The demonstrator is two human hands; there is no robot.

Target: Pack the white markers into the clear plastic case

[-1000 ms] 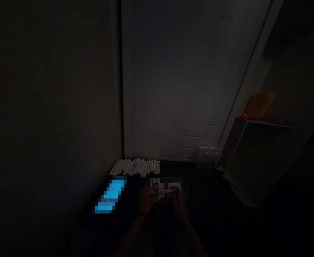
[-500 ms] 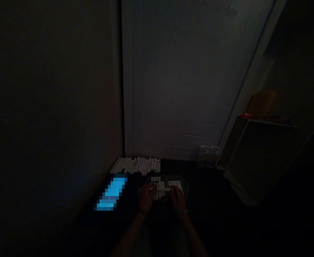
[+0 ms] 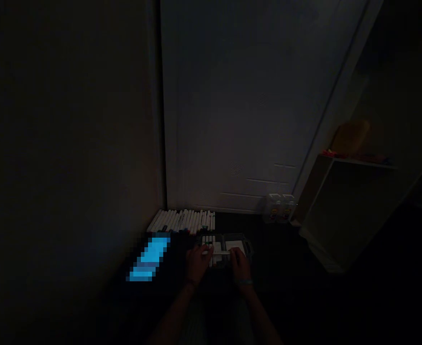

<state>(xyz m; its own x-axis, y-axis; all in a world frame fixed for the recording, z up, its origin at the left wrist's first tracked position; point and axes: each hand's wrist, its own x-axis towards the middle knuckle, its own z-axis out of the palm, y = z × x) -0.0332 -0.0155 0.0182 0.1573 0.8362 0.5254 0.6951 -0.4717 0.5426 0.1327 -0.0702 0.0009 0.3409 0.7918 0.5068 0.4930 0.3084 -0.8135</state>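
Note:
A white marker lies crosswise between my two hands, one end in each. My left hand is closed on its left end, and my right hand pinches the right end. Right below the marker is an open carry case with two halves. Several white markers stand side by side in the left half, partly covered by my left hand. Something pale and flat, like a sheet, lies in the right half. The dim light hides finer detail.
Behind the case, a row of white markers lies along the wall. At left glows a blurred-out bright blue screen. Two clear bottles stand at the back right, beside a box-like shelf with an orange object on top.
My hands keep hold of the marker over the case, its tilt barely altered. My right fingers have shifted slightly at its end. Everything else stays in place.

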